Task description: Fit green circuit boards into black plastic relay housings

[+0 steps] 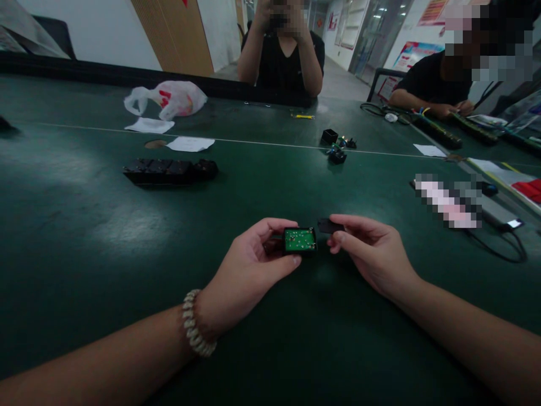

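Between the thumb and fingers of my left hand (253, 259) is a small black plastic case (299, 253), its open side turned up toward me. Inside it lies a green circuit board (301, 239) with small solder points. My right hand (372, 251), just to the right, pinches a flat black cover plate (327, 226) by its right end. A narrow gap separates the plate from the case. Both hands are raised a little over the dark green table (270, 349). A beaded bracelet (196, 324) circles my left wrist.
A row of black cases (164, 171) sits at left. Farther back are a small black box (329, 136) with wired parts (337, 154), papers (191, 144) and a plastic bag (180, 98). A cable (502, 254) lies right. Two people sit across the table.
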`<action>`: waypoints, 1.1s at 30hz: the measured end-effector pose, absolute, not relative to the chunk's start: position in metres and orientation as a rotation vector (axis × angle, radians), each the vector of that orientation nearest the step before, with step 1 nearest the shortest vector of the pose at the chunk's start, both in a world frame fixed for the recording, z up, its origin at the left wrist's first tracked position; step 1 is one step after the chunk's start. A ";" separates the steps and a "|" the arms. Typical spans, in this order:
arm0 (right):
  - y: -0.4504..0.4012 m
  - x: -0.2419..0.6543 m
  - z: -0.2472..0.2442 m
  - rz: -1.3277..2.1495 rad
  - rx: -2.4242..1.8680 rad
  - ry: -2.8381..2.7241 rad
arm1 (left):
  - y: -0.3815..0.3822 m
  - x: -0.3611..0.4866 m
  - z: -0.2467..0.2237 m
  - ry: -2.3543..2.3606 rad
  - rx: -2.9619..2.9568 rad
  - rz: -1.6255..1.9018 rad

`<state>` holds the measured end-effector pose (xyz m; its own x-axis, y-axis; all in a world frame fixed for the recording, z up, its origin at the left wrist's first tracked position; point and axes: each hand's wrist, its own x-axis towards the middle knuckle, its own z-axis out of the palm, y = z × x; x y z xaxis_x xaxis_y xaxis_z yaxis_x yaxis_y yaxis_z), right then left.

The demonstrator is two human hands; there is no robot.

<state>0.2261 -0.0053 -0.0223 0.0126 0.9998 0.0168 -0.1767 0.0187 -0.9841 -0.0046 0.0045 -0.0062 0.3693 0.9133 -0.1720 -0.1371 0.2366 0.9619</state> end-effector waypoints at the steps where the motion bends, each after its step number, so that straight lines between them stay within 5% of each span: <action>1: -0.006 0.226 -0.023 1.255 -1.078 -1.091 | 0.004 -0.004 -0.006 0.914 1.077 0.877; 16: -0.017 0.219 -0.017 0.741 -1.053 -1.476 | 0.004 -0.004 -0.006 0.905 1.082 0.897; 33: -0.015 0.221 -0.011 0.729 -1.082 -1.548 | 0.004 -0.004 -0.007 0.924 1.095 0.886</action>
